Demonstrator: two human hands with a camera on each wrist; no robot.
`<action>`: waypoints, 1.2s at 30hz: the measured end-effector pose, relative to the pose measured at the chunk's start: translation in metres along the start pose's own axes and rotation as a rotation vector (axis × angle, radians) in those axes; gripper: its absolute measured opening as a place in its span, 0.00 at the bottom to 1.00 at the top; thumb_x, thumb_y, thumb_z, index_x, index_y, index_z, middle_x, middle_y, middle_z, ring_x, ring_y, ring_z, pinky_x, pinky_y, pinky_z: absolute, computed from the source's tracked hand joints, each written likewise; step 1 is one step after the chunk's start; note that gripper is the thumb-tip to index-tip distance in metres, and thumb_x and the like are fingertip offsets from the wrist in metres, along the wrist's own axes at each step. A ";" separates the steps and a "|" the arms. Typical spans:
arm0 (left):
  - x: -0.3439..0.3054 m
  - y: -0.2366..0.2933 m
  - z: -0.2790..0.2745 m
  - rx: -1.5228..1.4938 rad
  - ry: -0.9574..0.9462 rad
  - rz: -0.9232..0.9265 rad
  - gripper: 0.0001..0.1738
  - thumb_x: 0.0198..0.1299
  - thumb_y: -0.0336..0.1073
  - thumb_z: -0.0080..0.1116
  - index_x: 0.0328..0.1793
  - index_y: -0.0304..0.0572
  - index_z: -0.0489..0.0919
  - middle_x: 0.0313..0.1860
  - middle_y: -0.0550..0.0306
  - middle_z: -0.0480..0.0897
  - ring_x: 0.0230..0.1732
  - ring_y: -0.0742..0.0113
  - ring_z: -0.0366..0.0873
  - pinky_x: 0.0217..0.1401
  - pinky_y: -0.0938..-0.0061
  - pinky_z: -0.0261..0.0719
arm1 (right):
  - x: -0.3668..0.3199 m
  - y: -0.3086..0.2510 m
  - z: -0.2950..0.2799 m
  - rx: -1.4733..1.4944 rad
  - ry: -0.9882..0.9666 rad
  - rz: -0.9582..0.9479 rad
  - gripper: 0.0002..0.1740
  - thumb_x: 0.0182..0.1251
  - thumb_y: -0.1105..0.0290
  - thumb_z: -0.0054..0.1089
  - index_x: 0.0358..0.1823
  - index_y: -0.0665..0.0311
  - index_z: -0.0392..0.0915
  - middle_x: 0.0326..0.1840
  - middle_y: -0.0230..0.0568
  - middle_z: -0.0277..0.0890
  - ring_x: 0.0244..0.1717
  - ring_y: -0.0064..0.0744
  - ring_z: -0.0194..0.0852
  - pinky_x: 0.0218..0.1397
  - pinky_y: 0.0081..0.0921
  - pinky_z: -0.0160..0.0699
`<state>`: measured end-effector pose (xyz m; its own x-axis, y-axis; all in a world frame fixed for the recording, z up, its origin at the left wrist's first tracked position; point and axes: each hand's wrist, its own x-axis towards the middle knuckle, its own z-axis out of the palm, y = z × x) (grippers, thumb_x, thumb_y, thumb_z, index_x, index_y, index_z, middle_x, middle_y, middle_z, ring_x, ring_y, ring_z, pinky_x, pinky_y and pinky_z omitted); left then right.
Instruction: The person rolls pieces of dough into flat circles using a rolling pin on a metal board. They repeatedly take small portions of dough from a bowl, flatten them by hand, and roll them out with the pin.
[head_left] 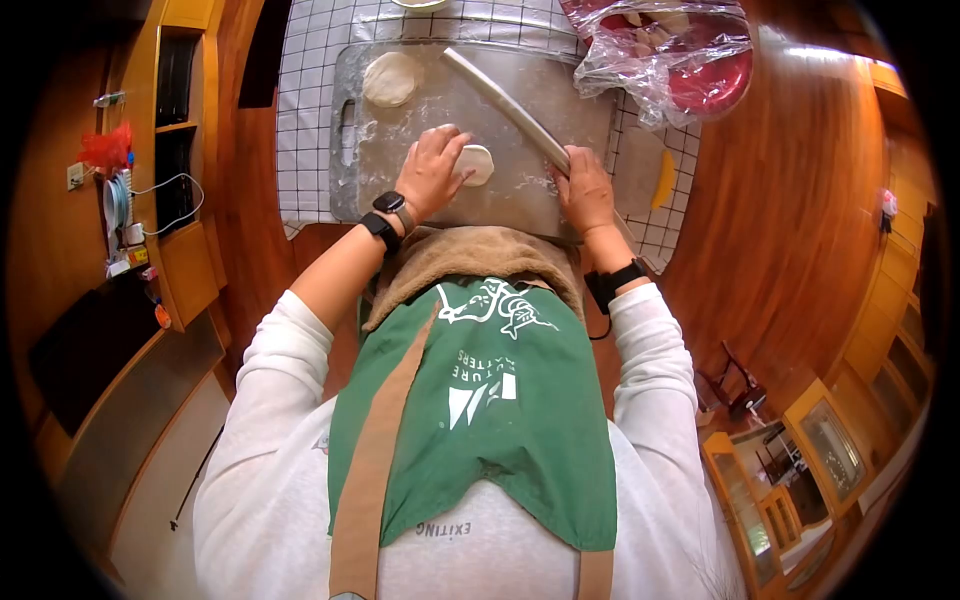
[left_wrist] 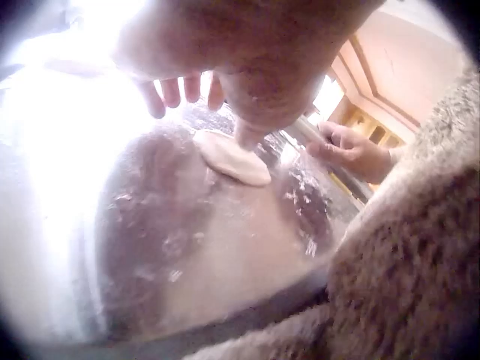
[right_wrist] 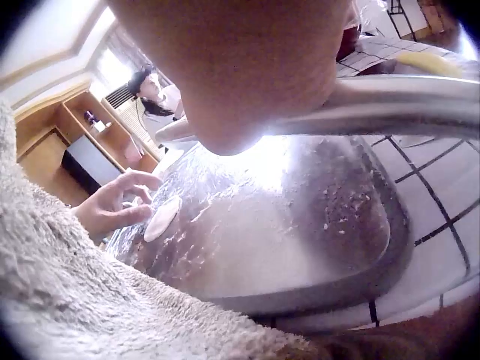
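On the floured metal board (head_left: 560,100) lies a small flat round of dough (head_left: 476,166). My left hand (head_left: 430,172) is at its left edge, fingers spread and loosely bent. In the left wrist view, the thumb (left_wrist: 249,133) is right at the rim of the dough round (left_wrist: 231,159), the other fingers apart from it. My right hand (head_left: 587,190) grips the near end of a silvery metal rolling pin (head_left: 505,105). The pin slants away to the far left, to the right of the round.
A stack of pale dough rounds (head_left: 391,80) sits at the board's far left. Beyond its far right corner is a red container (head_left: 712,85) under clear plastic. A yellow curved object (head_left: 664,180) lies on the checked cloth (head_left: 310,120) at right. Part of a bowl (head_left: 420,4) shows at the top.
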<state>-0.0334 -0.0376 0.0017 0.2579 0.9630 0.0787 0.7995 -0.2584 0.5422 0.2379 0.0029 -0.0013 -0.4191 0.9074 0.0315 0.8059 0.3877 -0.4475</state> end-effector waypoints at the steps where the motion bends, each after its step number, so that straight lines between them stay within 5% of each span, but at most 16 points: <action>1: 0.005 0.007 -0.001 0.032 0.013 -0.078 0.18 0.53 0.37 0.65 0.49 0.45 0.74 0.57 0.52 0.69 0.61 0.52 0.66 0.59 0.58 0.69 | 0.000 0.002 -0.001 0.038 0.015 0.064 0.21 0.64 0.61 0.59 0.54 0.63 0.70 0.49 0.46 0.72 0.51 0.49 0.71 0.53 0.42 0.71; 5: 0.021 0.016 0.001 0.023 -0.238 -0.327 0.22 0.48 0.35 0.67 0.51 0.46 0.75 0.59 0.53 0.70 0.62 0.51 0.66 0.63 0.60 0.67 | 0.002 0.006 0.007 0.080 0.028 0.136 0.22 0.64 0.60 0.59 0.54 0.64 0.69 0.49 0.48 0.73 0.52 0.52 0.70 0.54 0.42 0.71; 6: 0.035 0.024 -0.004 0.055 -0.379 -0.453 0.19 0.48 0.33 0.65 0.48 0.43 0.77 0.52 0.49 0.75 0.58 0.49 0.70 0.60 0.60 0.69 | 0.002 0.008 0.010 0.086 0.014 0.168 0.22 0.64 0.59 0.59 0.54 0.64 0.69 0.50 0.49 0.73 0.53 0.52 0.70 0.55 0.42 0.71; 9: 0.034 0.013 0.016 -0.087 -0.300 -0.499 0.13 0.49 0.33 0.64 0.40 0.38 0.78 0.40 0.45 0.77 0.48 0.46 0.74 0.53 0.61 0.73 | 0.007 0.008 0.012 0.092 -0.010 0.206 0.23 0.63 0.58 0.60 0.54 0.65 0.70 0.51 0.50 0.73 0.54 0.52 0.70 0.56 0.42 0.71; 10: 0.030 0.011 0.015 0.011 -0.296 -0.330 0.09 0.52 0.32 0.61 0.37 0.36 0.78 0.35 0.42 0.76 0.39 0.43 0.75 0.46 0.60 0.75 | 0.008 0.007 0.011 0.083 -0.023 0.219 0.24 0.63 0.57 0.60 0.54 0.65 0.70 0.51 0.50 0.73 0.54 0.53 0.70 0.56 0.42 0.71; 13: 0.018 0.010 -0.008 -0.043 -0.036 -0.161 0.07 0.54 0.29 0.60 0.39 0.37 0.78 0.37 0.44 0.77 0.40 0.45 0.75 0.45 0.61 0.75 | 0.007 0.011 0.014 0.075 -0.005 0.207 0.24 0.63 0.57 0.60 0.54 0.65 0.70 0.52 0.50 0.73 0.55 0.52 0.70 0.57 0.41 0.71; 15: 0.011 0.018 -0.036 -0.208 0.123 -0.225 0.05 0.52 0.26 0.58 0.37 0.40 0.77 0.36 0.50 0.77 0.41 0.49 0.74 0.45 0.59 0.74 | 0.006 0.010 0.016 0.063 0.016 0.196 0.24 0.63 0.57 0.61 0.54 0.64 0.70 0.52 0.49 0.73 0.55 0.52 0.70 0.56 0.42 0.71; 17: 0.002 0.006 -0.061 0.013 0.318 0.029 0.07 0.51 0.25 0.59 0.37 0.43 0.77 0.37 0.52 0.76 0.42 0.52 0.74 0.46 0.62 0.73 | 0.007 0.007 0.015 0.039 -0.019 0.222 0.24 0.63 0.57 0.61 0.54 0.64 0.70 0.52 0.49 0.72 0.55 0.52 0.70 0.56 0.43 0.71; 22: -0.037 -0.038 -0.050 0.167 -0.019 0.000 0.15 0.54 0.28 0.57 0.49 0.45 0.78 0.53 0.56 0.77 0.57 0.54 0.72 0.60 0.61 0.69 | 0.006 0.005 0.013 0.022 -0.014 0.208 0.23 0.63 0.57 0.60 0.54 0.63 0.69 0.52 0.49 0.72 0.55 0.52 0.70 0.55 0.43 0.72; 26: -0.043 -0.039 -0.036 0.076 0.206 -0.129 0.22 0.59 0.30 0.55 0.62 0.45 0.74 0.63 0.52 0.74 0.66 0.49 0.67 0.70 0.58 0.62 | 0.005 0.005 0.014 0.002 -0.004 0.204 0.23 0.64 0.57 0.59 0.54 0.63 0.69 0.53 0.48 0.71 0.55 0.52 0.69 0.56 0.43 0.71; 31: -0.013 -0.035 -0.016 0.097 0.196 -0.020 0.27 0.63 0.35 0.53 0.69 0.44 0.68 0.66 0.49 0.71 0.67 0.47 0.66 0.70 0.58 0.63 | 0.007 0.005 0.013 -0.014 -0.054 0.221 0.24 0.64 0.56 0.58 0.56 0.63 0.68 0.55 0.48 0.71 0.57 0.52 0.68 0.57 0.42 0.71; 36: -0.001 -0.034 -0.001 0.131 0.205 -0.356 0.28 0.54 0.41 0.63 0.62 0.45 0.71 0.55 0.50 0.74 0.59 0.48 0.67 0.62 0.59 0.64 | 0.006 0.004 0.011 -0.035 -0.051 0.230 0.25 0.65 0.55 0.58 0.57 0.63 0.68 0.56 0.48 0.70 0.57 0.51 0.67 0.58 0.41 0.70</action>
<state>-0.0618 -0.0292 -0.0158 -0.1495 0.9857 0.0774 0.8845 0.0983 0.4561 0.2337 0.0082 -0.0131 -0.2428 0.9634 -0.1134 0.8960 0.1779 -0.4068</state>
